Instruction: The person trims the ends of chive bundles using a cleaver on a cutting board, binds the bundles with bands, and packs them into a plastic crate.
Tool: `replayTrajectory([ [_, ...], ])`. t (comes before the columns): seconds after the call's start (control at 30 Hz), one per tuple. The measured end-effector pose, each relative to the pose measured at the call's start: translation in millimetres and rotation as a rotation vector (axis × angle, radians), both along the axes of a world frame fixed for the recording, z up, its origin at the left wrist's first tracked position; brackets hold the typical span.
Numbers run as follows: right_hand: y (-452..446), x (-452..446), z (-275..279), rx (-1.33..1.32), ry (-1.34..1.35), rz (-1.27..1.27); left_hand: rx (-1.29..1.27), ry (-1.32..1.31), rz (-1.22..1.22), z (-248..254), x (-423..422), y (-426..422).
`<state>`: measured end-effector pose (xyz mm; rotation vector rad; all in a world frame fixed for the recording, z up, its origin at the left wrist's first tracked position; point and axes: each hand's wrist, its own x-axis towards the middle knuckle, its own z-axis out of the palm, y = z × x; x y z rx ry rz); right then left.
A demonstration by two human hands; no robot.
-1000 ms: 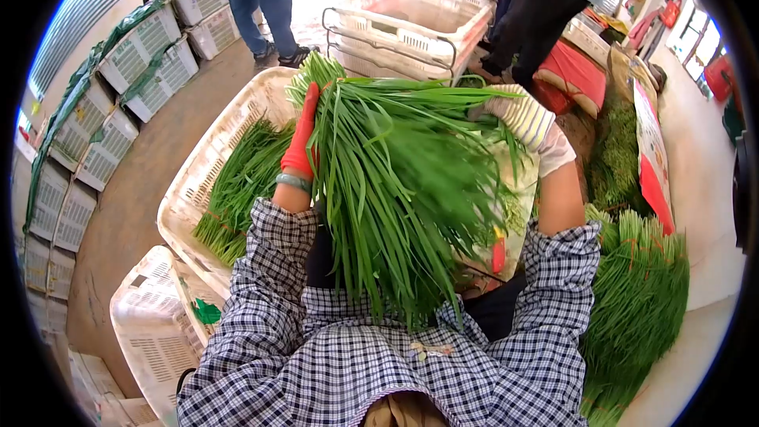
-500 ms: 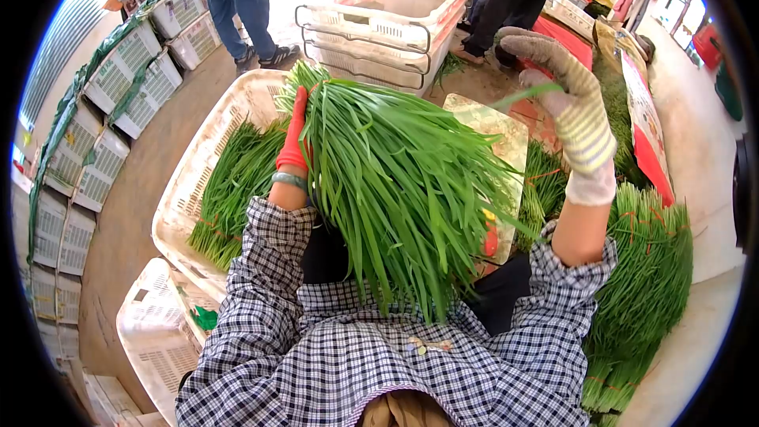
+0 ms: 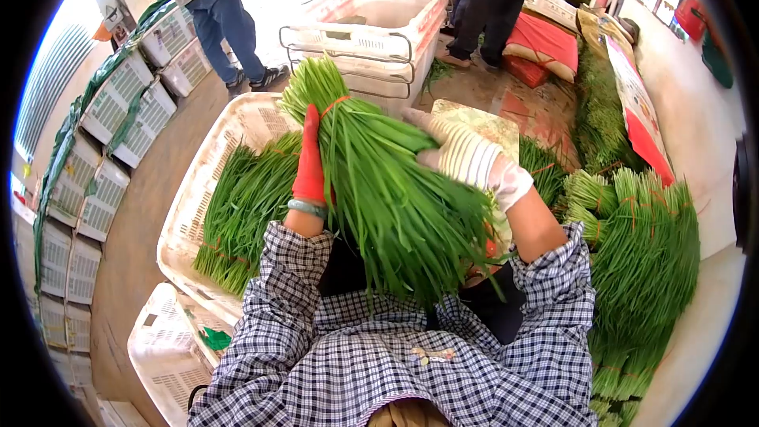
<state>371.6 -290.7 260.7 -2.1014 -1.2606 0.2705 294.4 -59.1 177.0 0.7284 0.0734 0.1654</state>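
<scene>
My left hand (image 3: 309, 160), in a red glove with a bracelet at the wrist, is closed around a large bunch of garlic chives (image 3: 395, 182). A red band ties the bunch near its pale stem ends, which point up and away; the long green leaves fan down toward my lap. My right hand (image 3: 466, 152), in a white and yellow striped glove, is at the bunch's right side. Its thumb and fingers close on some outer leaves, with the fingertips partly hidden. Behind the right hand lies a pale board (image 3: 478, 120).
More tied chives (image 3: 249, 205) lie in a white crate (image 3: 178, 217) at left. Stacked bundles (image 3: 644, 269) stand at right. Crates (image 3: 364, 35) are piled ahead, near two standing people (image 3: 229, 24). Covered crates (image 3: 103, 182) line the left side.
My right hand has come down and left from a raised position, where a loose leaf was at its fingers, onto the bunch. The bunch's stem ends now tilt higher in my left hand.
</scene>
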Motion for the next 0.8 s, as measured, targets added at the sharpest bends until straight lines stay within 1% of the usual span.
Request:
replayTrajectory([
  [0.03,-4.3,4.1,3.0,0.031,0.135,0.057,-0.032,-0.033,-0.053,-4.0,0.6,-0.3],
  [0.07,-7.9,8.4,-4.0,0.034,0.131,0.048,-0.065,-0.066,-0.106,-8.1,2.1,-1.2],
  [0.13,-11.4,14.7,-21.5,0.232,0.481,0.199,-0.081,-0.08,-0.14,-17.8,7.7,-8.5],
  [0.17,-16.6,14.0,-23.6,0.148,0.653,0.141,-0.169,-0.06,-0.194,-23.1,9.2,-13.6],
  [0.2,-22.0,11.7,-25.3,0.137,0.664,0.137,-0.261,-0.038,-0.243,-30.9,10.2,-18.2],
  [0.23,-26.5,8.3,-25.0,0.091,0.638,0.069,-0.245,-0.093,-0.29,-44.1,16.6,-19.6],
  [0.27,-28.6,3.3,-22.6,0.044,0.613,0.003,-0.257,-0.086,-0.283,-51.3,16.5,-24.4],
  [0.3,-28.0,-5.0,-18.7,-0.09,0.593,-0.131,-0.303,-0.048,-0.271,-59.4,15.3,-28.2],
  [0.33,-27.2,-10.0,-27.5,-0.107,0.608,-0.131,-0.352,-0.006,-0.257,-64.2,12.8,-35.3],
  [0.37,-27.1,-13.2,-37.4,-0.019,0.037,-0.031,-0.374,0.027,-0.25,-59.2,5.9,-43.7],
  [0.4,-27.3,-11.5,-43.4,0.075,-0.544,0.071,-0.38,0.024,-0.254,-65.4,8.7,-43.8],
  [0.43,-30.0,-8.0,-46.2,-0.001,-0.438,0.197,-0.349,0.034,-0.281,-69.3,10.4,-43.4],
  [0.47,-32.1,-9.2,-48.8,-0.006,-0.434,0.198,-0.317,0.049,-0.306,-73.2,9.5,-43.6],
  [0.5,-33.8,-12.5,-51.5,-0.084,-0.504,0.18,-0.317,0.032,-0.304,-76.9,8.7,-45.1],
  [0.53,-32.7,-14.4,-55.0,-0.159,-0.58,0.156,-0.314,0.027,-0.307,-78.8,9.1,-42.0],
  [0.57,-32.0,-9.8,-67.0,-0.117,-0.514,0.107,-0.313,0.033,-0.316,-80.5,9.9,-40.7],
  [0.6,-29.0,-7.4,-72.9,-0.116,-0.52,0.106,-0.311,0.035,-0.325,-81.4,12.3,-39.2],
  [0.63,-23.9,-9.5,-76.4,-0.114,-0.482,0.048,-0.284,0.067,-0.295,-70.9,7.8,-42.8],
  [0.7,-11.8,-14.1,-79.3,-0.106,-0.44,-0.054,-0.273,0.076,-0.27,-72.9,8.0,-41.3],
  [0.73,-4.8,-15.4,-80.5,-0.102,-0.444,-0.052,-0.259,0.08,-0.244,-73.6,10.2,-37.9],
  [0.8,6.0,-17.9,-90.0,-0.134,-0.391,-0.193,-0.236,0.085,-0.219,-82.2,13.0,-30.8],
])
